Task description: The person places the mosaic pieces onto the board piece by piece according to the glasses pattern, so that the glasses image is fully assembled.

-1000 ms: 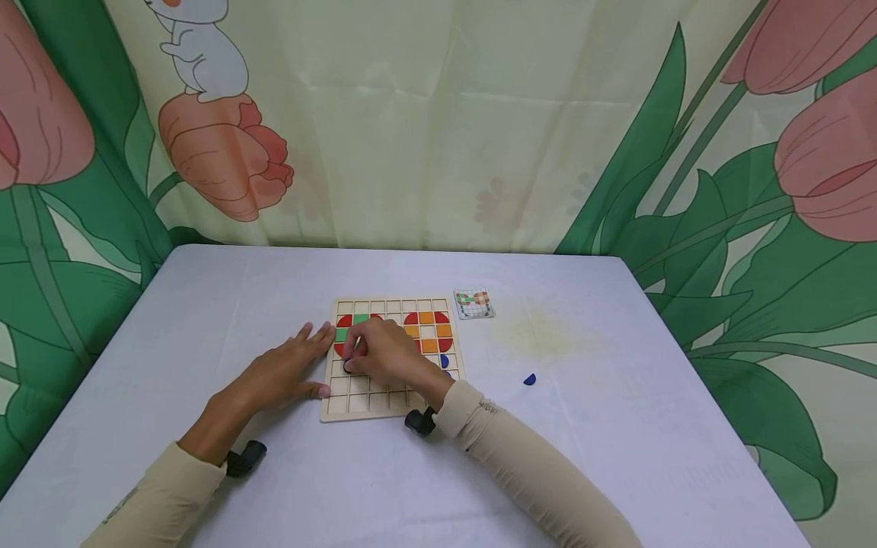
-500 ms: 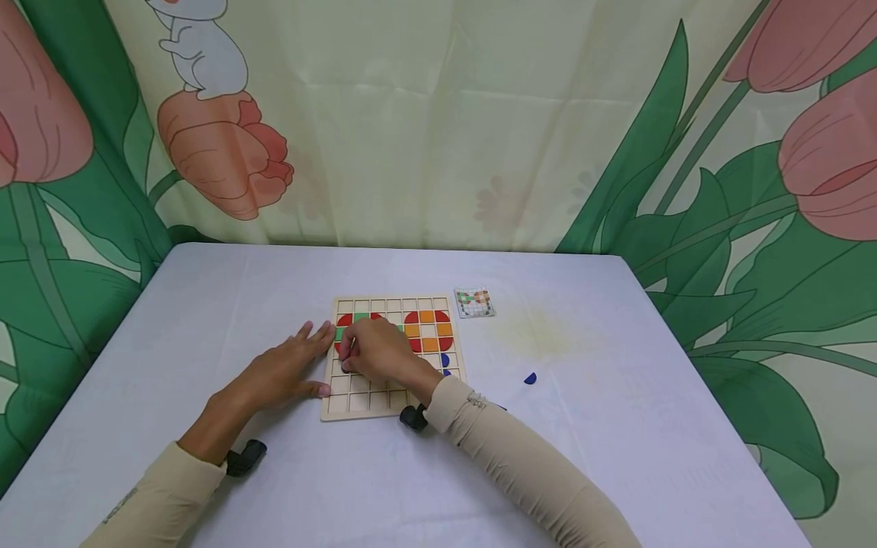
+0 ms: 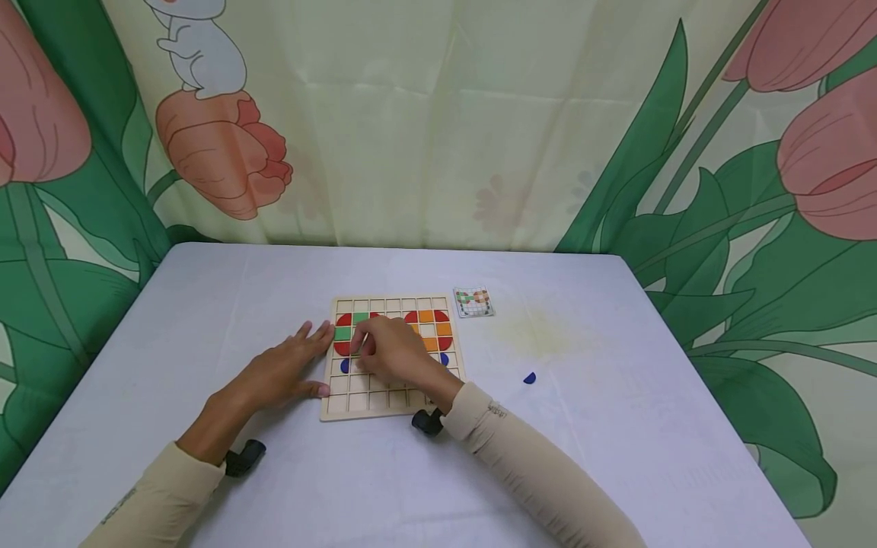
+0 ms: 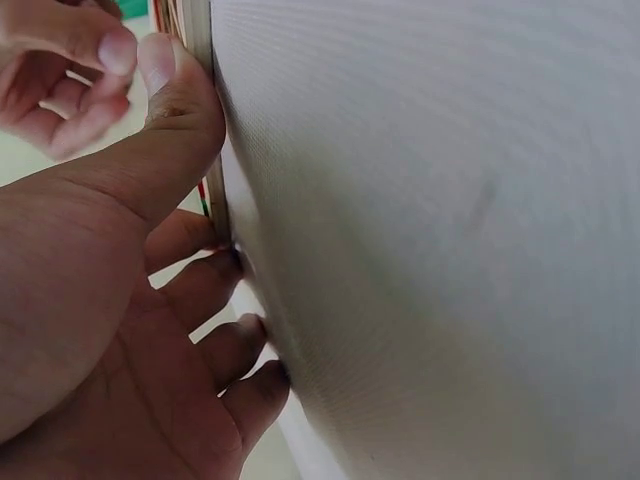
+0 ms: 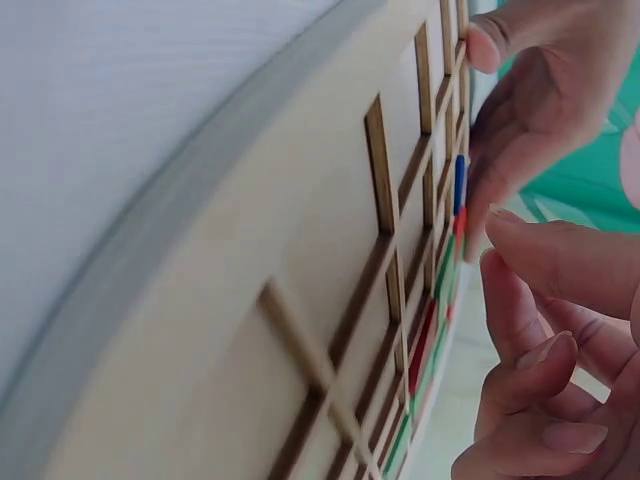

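A wooden grid board (image 3: pixel 384 407) bears red, green and orange pieces in two ring-like groups. My left hand (image 3: pixel 291 365) rests at its left edge, fingers extended and thumb touching the rim; the left wrist view shows the thumb (image 4: pixel 180 110) against the board's side. Over the board's middle hovers my right hand (image 3: pixel 397 354), fingers bent, covering some pieces. Its thumb and forefinger tips stand slightly apart with nothing seen between them in the right wrist view. A blue half-round piece (image 3: pixel 345 366) lies in a left cell; another blue piece (image 3: pixel 444 359) lies at the right.
A small pattern card (image 3: pixel 473 302) lies beyond the board's right corner. One loose blue half-round piece (image 3: pixel 530 378) sits on the white tablecloth (image 3: pixel 582 441) to the right. A printed curtain (image 3: pixel 425 152) hangs behind the table.
My right hand has let go of the blue half-round piece, which now shows in the left cell, and has drawn slightly right. The left hand has stayed in place.
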`<state>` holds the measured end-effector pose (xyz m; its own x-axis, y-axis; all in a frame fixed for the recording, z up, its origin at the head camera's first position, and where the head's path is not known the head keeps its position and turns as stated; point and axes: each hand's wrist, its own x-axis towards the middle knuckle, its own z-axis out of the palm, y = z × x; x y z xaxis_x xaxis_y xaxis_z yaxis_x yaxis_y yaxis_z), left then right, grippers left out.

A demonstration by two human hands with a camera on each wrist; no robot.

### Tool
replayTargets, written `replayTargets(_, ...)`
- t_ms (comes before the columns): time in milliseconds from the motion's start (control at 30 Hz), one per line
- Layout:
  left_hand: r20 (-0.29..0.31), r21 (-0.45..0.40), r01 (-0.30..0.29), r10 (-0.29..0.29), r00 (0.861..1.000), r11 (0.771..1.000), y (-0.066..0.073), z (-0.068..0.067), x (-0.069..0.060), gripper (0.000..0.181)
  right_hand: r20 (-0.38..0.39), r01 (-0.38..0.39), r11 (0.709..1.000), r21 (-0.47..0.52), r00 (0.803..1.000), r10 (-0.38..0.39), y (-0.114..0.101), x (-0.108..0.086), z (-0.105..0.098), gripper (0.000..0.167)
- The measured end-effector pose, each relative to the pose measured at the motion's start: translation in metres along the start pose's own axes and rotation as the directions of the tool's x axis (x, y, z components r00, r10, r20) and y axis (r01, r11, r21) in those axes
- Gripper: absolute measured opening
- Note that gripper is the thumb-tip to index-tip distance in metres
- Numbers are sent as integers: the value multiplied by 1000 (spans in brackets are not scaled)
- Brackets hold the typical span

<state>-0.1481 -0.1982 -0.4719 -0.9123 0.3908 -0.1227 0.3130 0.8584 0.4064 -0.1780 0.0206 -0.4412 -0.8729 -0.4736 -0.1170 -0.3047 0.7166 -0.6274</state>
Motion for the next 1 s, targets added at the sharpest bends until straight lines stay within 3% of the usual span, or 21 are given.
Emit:
replayTargets(367, 18, 0, 29, -29, 999, 1000, 1, 1, 1, 110, -70, -20, 1000, -4, 997, 19, 20, -29, -17, 10)
replayTargets(600, -3, 4, 20, -20, 1000, 1000, 2, 2, 0, 110, -106, -18, 1000, 9, 994, 19, 37, -48, -32, 14)
replayTargets(1000, 4, 12, 28, -28, 1000, 1000, 4, 0, 0, 109, -139, -137, 989, 57, 980, 144, 68, -84, -61, 16)
